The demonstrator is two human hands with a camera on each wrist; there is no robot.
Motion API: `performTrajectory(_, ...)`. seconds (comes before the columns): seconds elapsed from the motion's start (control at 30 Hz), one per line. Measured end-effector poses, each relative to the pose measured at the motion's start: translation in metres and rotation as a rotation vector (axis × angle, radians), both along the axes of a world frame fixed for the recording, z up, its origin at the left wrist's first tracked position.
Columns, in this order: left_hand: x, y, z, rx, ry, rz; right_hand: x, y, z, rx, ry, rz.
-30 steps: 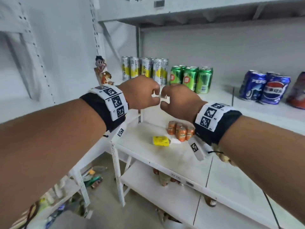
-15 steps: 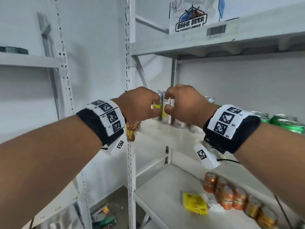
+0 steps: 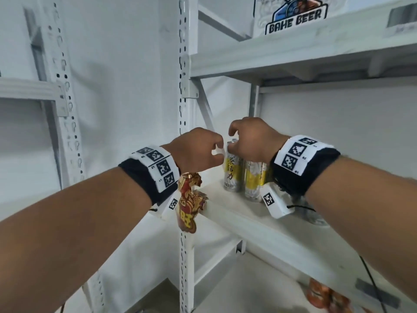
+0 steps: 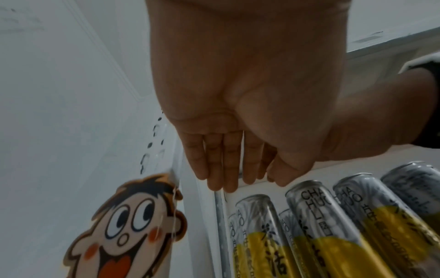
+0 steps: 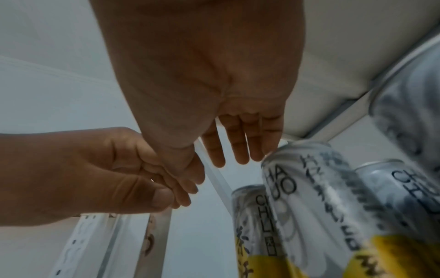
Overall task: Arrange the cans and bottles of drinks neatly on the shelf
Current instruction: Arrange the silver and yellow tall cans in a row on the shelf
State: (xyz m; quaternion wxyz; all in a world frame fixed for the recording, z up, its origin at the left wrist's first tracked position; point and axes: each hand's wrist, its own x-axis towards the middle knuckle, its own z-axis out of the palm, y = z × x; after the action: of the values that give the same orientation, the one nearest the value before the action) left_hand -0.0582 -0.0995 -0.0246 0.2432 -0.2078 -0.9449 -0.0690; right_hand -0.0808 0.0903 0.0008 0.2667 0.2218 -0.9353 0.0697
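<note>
Several tall silver and yellow cans (image 3: pixel 232 175) stand upright at the left end of the white shelf (image 3: pixel 248 224). My right hand (image 3: pixel 234 141) hovers over the can tops, fingers relaxed and hanging down, holding nothing; in the right wrist view its fingertips (image 5: pixel 257 150) come close to one can's rim (image 5: pixel 281 152). My left hand (image 3: pixel 217 152) is just left of the cans, loosely curled and empty. In the left wrist view its fingers (image 4: pixel 228 169) point down at the shelf's back corner, above the cans (image 4: pixel 262 235).
A cartoon figure sticker (image 3: pixel 189 199) hangs on the perforated upright post (image 3: pixel 186 86) at the shelf's left corner. The upper shelf (image 3: pixel 293 53) carries a BAHE BEER box (image 3: pixel 295 16). Orange cans (image 3: pixel 325 299) lie on the lower shelf.
The view has swung up and closed in on the yellow cans. Both hands have moved up to the cans and parted slightly, the right hand rising above the can tops.
</note>
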Motion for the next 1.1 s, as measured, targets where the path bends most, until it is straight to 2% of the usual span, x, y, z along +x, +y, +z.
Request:
performTrajectory(0.17,-0.033,-0.018,-0.008,0.127,-0.018,-0.156,-0.02,-0.031,-0.007,0.101,-0.079,-0.15)
performTrajectory(0.37,-0.047,-0.036,-0.011,0.022,-0.013,-0.297,-0.021,-0.051,-0.01,0.195,-0.128,-0.298)
performTrajectory(0.57,-0.046,-0.049,-0.012,0.077,-0.027,-0.397,-0.002,-0.06,-0.005,0.175,-0.068,-0.306)
performTrajectory(0.63,-0.046,-0.049,-0.013,0.108,-0.026,-0.426,0.012,-0.059,-0.002,0.083,-0.042,-0.257)
performTrajectory(0.7,-0.045,-0.046,-0.011,0.149,-0.03,-0.431,0.022,-0.056,0.004,-0.098,-0.04,-0.187)
performTrajectory(0.8,-0.038,-0.028,-0.013,0.224,-0.139,-0.493,0.049,-0.048,0.009,-0.352,-0.065,-0.126)
performTrajectory(0.93,-0.018,0.015,-0.017,0.389,-0.355,-0.663,0.087,-0.025,0.011,-0.409,-0.083,-0.209)
performTrajectory(1.1,0.02,0.085,-0.021,0.394,-0.42,-0.763,0.139,0.041,0.007,-0.532,-0.074,-0.314)
